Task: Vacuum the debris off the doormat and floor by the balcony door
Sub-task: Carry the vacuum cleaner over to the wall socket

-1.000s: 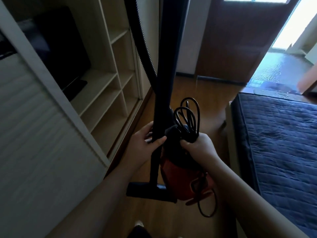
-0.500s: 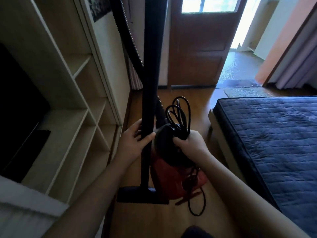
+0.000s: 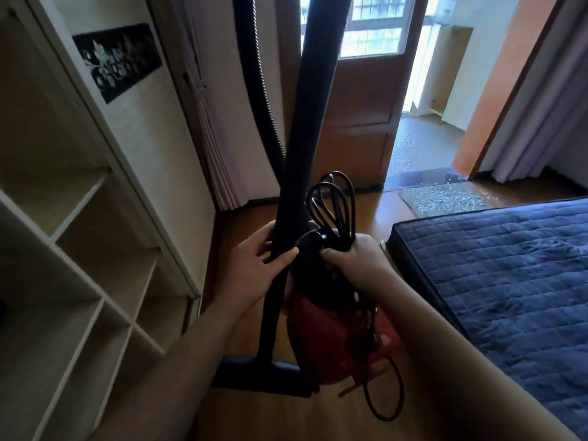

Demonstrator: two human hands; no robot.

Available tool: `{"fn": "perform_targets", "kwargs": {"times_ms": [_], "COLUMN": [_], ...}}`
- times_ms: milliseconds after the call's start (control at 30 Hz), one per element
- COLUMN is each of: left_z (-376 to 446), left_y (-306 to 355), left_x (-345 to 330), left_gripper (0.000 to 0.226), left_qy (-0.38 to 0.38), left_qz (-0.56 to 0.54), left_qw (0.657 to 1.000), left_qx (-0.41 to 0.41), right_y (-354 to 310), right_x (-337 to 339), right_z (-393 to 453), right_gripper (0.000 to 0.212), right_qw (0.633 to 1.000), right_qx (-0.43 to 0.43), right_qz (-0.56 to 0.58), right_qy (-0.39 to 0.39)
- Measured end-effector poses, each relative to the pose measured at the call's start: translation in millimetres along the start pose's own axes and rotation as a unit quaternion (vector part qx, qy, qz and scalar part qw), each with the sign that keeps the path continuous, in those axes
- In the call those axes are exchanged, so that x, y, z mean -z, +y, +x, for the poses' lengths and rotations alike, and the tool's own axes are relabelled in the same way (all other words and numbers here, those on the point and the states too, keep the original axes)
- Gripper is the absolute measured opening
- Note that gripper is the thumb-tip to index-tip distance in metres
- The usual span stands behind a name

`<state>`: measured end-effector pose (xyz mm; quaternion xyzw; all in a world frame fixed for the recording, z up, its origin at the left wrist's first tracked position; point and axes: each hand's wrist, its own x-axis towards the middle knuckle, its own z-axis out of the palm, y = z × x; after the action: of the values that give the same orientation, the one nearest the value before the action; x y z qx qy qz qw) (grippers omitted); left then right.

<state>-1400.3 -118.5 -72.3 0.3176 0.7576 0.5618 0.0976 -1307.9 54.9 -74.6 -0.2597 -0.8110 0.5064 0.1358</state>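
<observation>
Head view: left hand [image 3: 254, 262] wrapped round the black wand [image 3: 305, 122] low on its shaft, thumb across the front, fingers behind. Right hand [image 3: 356, 259] grips the black handle on top of the red vacuum body [image 3: 334, 338] and the looped black cord [image 3: 334, 202] bunched with it; loops stick up above the fist. More cord hangs off the body's lower right in a loose loop over the floor. Vacuum carried off the floor, tilted, body just right of the wand. Floor nozzle [image 3: 254, 372] at wand's bottom end, wide and black, low centre, appears clear of the wood floor [image 3: 241, 224]. Ribbed black hose [image 3: 257, 74] runs up left of the wand and out the top of frame.

Doormat [image 3: 442, 198] lies well ahead, right of centre, on the floor just inside the open balcony door [image 3: 359, 100], pale debris [image 3: 455, 194] scattered over it and a bit beyond its edge. Mat sits just past the far end of the bed. Blue quilted mattress [image 3: 509, 281] fills the right side. Cream shelving unit [image 3: 79, 249] on the left, dark floral panel [image 3: 117, 58] on its side. Pleated curtain [image 3: 203, 122] between shelving and door. Orange wall [image 3: 496, 84] and another pale curtain at far right. Balcony floor bright beyond the doorway.
</observation>
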Motion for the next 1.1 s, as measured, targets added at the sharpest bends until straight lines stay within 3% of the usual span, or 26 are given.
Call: {"fn": "perform_targets", "kwargs": {"times_ms": [433, 667, 900, 1000, 1033, 1100], "left_z": [244.3, 385.3, 508.6, 560.4, 577.0, 607.9], "left_y": [-13.5, -46.0, -55.0, -62.2, -65.3, -71.0], "left_x": [0.6, 12.6, 11.0, -2.1, -9.0, -24.5], "left_gripper": [0.046, 0.054, 0.046, 0.047, 0.046, 0.043], "left_qy": [0.039, 0.009, -0.031, -0.067, -0.078, -0.096], "left_qz": [0.017, -0.037, -0.04, -0.047, -0.049, -0.042], "left_qw": [0.999, 0.998, 0.995, 0.992, 0.991, 0.987], "left_qx": [-0.022, -0.042, -0.085, -0.093, -0.096, -0.123], "right_y": [-37.9, -53.8, -74.1, -72.5, -71.7, -58.7], "right_x": [38.2, 36.0, 50.8, 60.4, 66.0, 75.2], "right_z": [226.4, 361.2, 451.0, 489.3, 505.0, 534.8], "right_gripper": [0.012, 0.022, 0.017, 0.008, 0.008, 0.012], "right_qw": [0.992, 0.985, 0.959, 0.975, 0.974, 0.983], "right_qx": [0.046, 0.046, 0.084, 0.066, 0.037, -0.051], "right_qz": [-0.107, -0.143, -0.247, -0.155, -0.134, -0.073], "right_qy": [0.054, 0.087, 0.11, 0.146, 0.177, 0.16]}}
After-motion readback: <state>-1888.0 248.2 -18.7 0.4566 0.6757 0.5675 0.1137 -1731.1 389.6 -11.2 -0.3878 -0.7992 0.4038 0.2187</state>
